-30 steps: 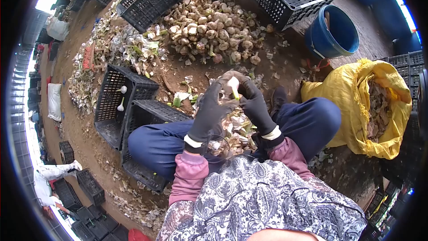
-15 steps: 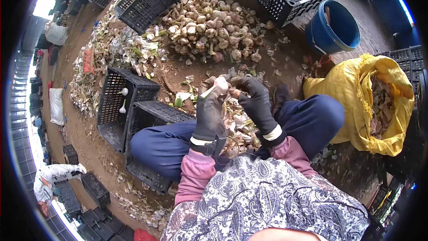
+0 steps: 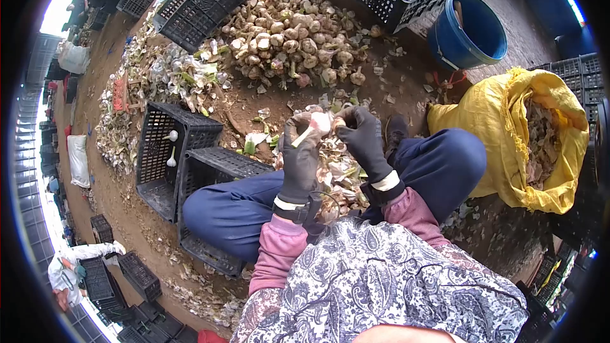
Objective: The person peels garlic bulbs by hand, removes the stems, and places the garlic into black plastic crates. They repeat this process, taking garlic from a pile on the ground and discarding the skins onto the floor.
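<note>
In my gloved left hand (image 3: 301,152) is a pale garlic bulb (image 3: 322,122), its cut stem pointing down toward my wrist. The fingers are closed around it. My gloved right hand (image 3: 362,143) is at the bulb's right side, thumb and fingertips pinched on what looks like brownish garlic skin (image 3: 337,124). Below both hands, loose garlic skins (image 3: 337,181) lie between my legs. Ahead is a large heap of garlic bulbs (image 3: 298,35), stems still on many of them.
Two black crates (image 3: 206,128) stand by my left knee, one holding two clean bulbs (image 3: 171,156). A tipped crate (image 3: 204,5) lies beyond, near a pile of peelings (image 3: 175,73). To the right are a blue bucket (image 3: 467,32) and a yellow sack (image 3: 483,111) of skins. A person (image 3: 73,267) works far left.
The bulb shows more of its white side, its stem turned more clearly toward the camera. My right fingers have drawn slightly off to its right. The whole view has shifted a little.
</note>
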